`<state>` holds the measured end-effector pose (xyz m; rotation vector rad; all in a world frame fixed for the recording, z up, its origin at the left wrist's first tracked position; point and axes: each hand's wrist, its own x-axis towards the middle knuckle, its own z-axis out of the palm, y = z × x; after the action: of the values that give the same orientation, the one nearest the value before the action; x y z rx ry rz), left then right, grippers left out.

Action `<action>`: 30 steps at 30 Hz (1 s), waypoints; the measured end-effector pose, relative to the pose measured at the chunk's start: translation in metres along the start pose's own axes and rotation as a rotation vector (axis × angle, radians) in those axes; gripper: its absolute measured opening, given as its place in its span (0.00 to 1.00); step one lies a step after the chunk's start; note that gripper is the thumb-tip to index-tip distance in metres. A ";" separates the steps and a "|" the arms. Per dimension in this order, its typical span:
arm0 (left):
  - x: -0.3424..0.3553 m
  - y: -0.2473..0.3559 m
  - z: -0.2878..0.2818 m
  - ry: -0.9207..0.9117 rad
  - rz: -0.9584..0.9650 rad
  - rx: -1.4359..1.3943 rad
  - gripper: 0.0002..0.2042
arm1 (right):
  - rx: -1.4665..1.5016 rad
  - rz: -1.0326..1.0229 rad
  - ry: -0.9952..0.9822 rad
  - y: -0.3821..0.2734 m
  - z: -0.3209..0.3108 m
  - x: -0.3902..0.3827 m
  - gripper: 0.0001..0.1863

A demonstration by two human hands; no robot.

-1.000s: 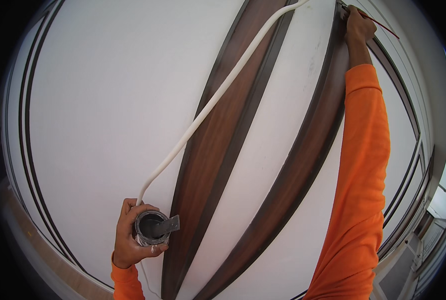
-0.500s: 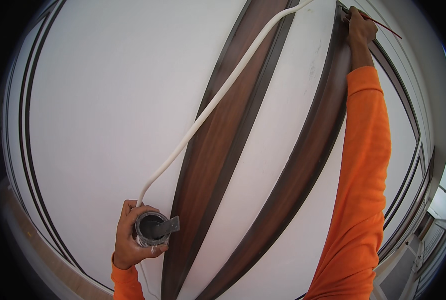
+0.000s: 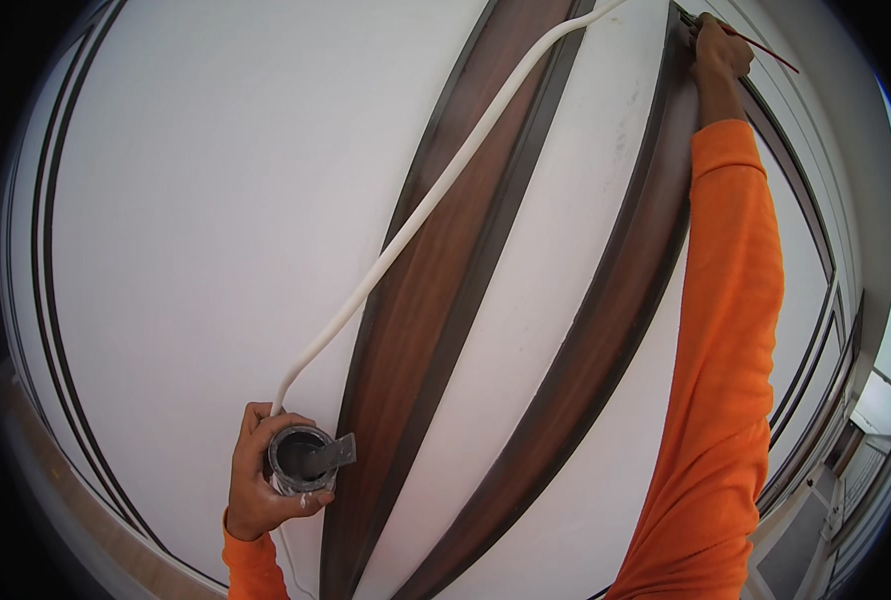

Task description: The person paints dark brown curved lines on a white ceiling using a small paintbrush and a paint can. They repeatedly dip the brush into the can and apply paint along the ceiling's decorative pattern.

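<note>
My left hand (image 3: 258, 485) grips a small round can (image 3: 301, 458) of dark grey paint at lower centre, a flat grey piece (image 3: 340, 450) sticking out over its rim. A white cable or tube (image 3: 406, 240) rises from behind that hand diagonally across the wooden board. My right hand (image 3: 721, 55) is raised at top right, fingers closed on a thin red-handled tool (image 3: 774, 56), probably a brush, at the upper end of a curved dark-brown trim (image 3: 616, 305); the tool's tip is hidden by the fingers.
A white wall (image 3: 196, 200) carries a second, straighter brown board (image 3: 496, 210) with dark edges, plus dark line mouldings (image 3: 56, 300) on both sides. At lower right are a corridor with doors (image 3: 816, 510) and a bright opening (image 3: 886, 405).
My right hand shifts very slightly, dipping a little and then rising again at the top of the trim. My left hand and the can stay almost still.
</note>
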<state>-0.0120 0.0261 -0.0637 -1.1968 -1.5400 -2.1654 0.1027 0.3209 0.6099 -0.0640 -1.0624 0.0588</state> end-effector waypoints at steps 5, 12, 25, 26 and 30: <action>0.000 0.000 0.001 -0.002 -0.009 -0.019 0.36 | -0.126 -0.046 0.056 0.003 0.000 0.012 0.28; -0.001 0.002 0.000 0.005 -0.005 0.003 0.35 | 0.125 0.060 -0.020 -0.037 -0.023 -0.034 0.17; -0.001 0.004 0.001 0.006 0.002 -0.025 0.35 | 0.049 0.102 0.012 0.006 0.007 0.011 0.26; -0.001 0.004 0.001 0.002 0.006 -0.015 0.35 | 0.052 0.108 0.013 0.006 0.007 0.011 0.26; 0.000 0.006 0.002 0.007 0.004 -0.017 0.35 | 0.032 0.115 0.018 0.005 0.004 0.007 0.26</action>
<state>-0.0073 0.0251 -0.0597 -1.1949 -1.5180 -2.1827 0.1025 0.3264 0.6175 -0.0970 -1.0391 0.1786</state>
